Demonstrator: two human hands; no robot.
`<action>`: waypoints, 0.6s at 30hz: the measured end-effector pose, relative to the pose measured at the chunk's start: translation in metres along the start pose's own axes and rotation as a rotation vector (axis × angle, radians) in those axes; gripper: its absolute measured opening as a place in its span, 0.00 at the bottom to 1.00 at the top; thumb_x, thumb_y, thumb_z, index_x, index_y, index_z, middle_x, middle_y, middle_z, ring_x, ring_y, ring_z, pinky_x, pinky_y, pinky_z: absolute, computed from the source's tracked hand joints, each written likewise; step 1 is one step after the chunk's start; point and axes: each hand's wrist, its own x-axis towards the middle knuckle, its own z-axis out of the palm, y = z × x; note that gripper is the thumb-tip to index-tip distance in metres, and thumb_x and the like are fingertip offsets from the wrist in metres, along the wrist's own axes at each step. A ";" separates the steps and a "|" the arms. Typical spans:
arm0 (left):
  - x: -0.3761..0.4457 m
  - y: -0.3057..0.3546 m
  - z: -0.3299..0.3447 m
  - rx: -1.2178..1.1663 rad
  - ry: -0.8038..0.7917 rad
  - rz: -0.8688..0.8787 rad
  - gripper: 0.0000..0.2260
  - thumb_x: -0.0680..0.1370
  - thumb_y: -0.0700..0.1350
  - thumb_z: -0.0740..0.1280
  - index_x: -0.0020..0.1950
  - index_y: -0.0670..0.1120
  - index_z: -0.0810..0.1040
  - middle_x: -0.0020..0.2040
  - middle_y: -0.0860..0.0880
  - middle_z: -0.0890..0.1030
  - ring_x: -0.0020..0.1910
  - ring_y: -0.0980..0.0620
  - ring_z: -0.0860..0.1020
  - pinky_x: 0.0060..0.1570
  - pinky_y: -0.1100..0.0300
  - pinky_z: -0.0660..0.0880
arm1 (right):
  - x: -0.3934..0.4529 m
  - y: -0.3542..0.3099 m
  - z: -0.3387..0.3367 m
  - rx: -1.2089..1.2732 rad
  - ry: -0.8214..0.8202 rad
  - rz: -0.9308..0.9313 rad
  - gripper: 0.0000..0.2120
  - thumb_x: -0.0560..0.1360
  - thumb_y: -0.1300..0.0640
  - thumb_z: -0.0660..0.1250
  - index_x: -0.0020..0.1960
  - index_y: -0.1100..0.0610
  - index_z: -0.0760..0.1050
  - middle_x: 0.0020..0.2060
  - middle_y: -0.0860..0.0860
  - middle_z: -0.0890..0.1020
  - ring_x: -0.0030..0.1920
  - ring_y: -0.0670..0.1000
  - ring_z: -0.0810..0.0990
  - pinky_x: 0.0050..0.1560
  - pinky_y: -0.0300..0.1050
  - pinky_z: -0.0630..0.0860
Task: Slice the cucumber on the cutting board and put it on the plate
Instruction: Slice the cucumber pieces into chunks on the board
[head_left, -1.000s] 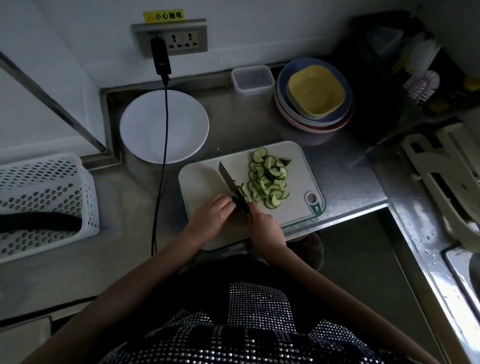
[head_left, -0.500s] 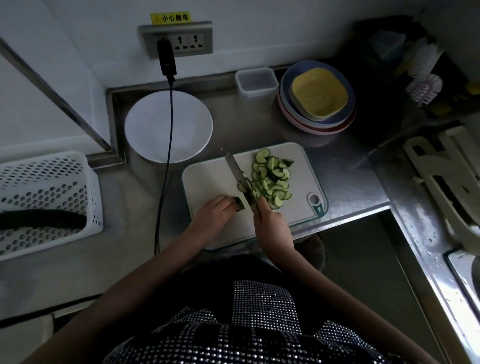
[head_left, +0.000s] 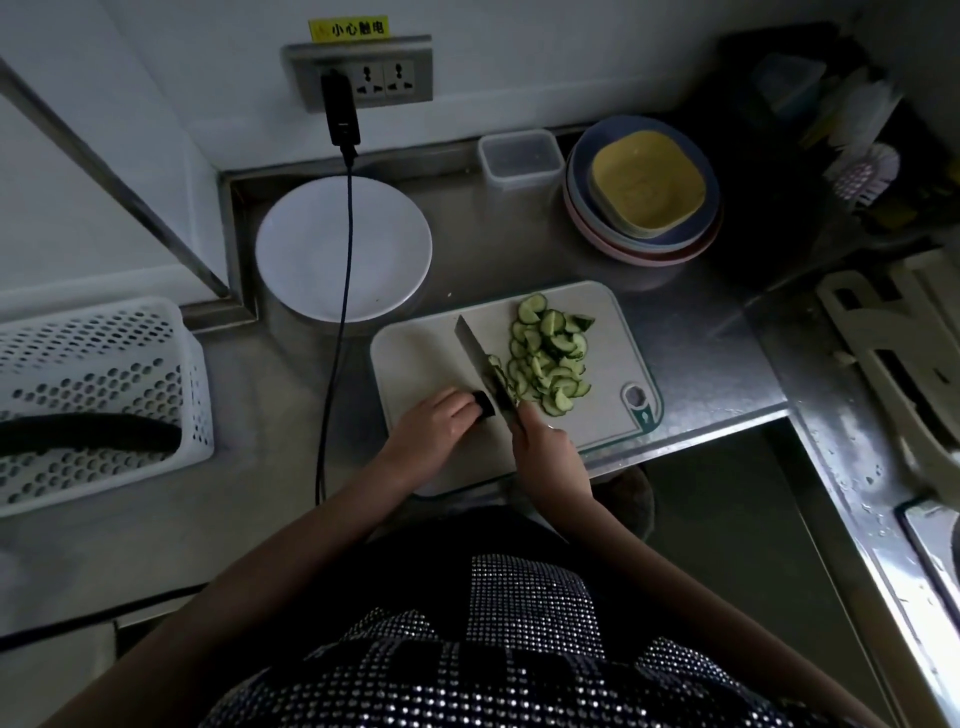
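The left hand (head_left: 434, 423) lies on the cutting board (head_left: 415, 358), its fingers (head_left: 460, 408) curled over the dark cucumber end (head_left: 484, 404), which pokes out just past the fingertips. Touching that stub on its far side from the fingers is the knife (head_left: 480, 364), blade slanting away across the board. The right hand (head_left: 545, 449) has its fingers clenched around the knife's handle, which is hidden inside the grip. Beyond the blade, away from both hands, the cucumber slices (head_left: 550, 356) sit heaped on the board. The white plate (head_left: 343, 249) stands on the steel desk (head_left: 691, 353) well beyond the left fingers, crossed by a black cable (head_left: 340, 291).
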 end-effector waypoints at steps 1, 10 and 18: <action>0.000 0.000 0.000 -0.002 0.005 0.000 0.14 0.74 0.40 0.59 0.52 0.39 0.81 0.50 0.44 0.80 0.51 0.48 0.72 0.46 0.55 0.76 | -0.001 -0.002 -0.002 0.020 0.022 -0.009 0.05 0.81 0.55 0.54 0.52 0.57 0.64 0.41 0.64 0.79 0.42 0.66 0.77 0.36 0.52 0.69; 0.000 0.000 -0.001 -0.030 -0.006 0.008 0.13 0.74 0.39 0.60 0.51 0.37 0.81 0.48 0.42 0.80 0.51 0.47 0.72 0.49 0.56 0.72 | 0.000 -0.004 0.007 -0.032 -0.008 0.000 0.02 0.81 0.57 0.53 0.53 0.55 0.62 0.42 0.63 0.79 0.43 0.65 0.78 0.38 0.52 0.72; 0.001 0.002 -0.003 -0.006 0.014 0.003 0.12 0.73 0.39 0.59 0.48 0.38 0.81 0.47 0.42 0.80 0.50 0.48 0.71 0.48 0.58 0.70 | 0.000 -0.001 0.003 -0.001 -0.028 0.019 0.05 0.81 0.55 0.53 0.55 0.56 0.64 0.44 0.64 0.79 0.45 0.66 0.78 0.39 0.52 0.70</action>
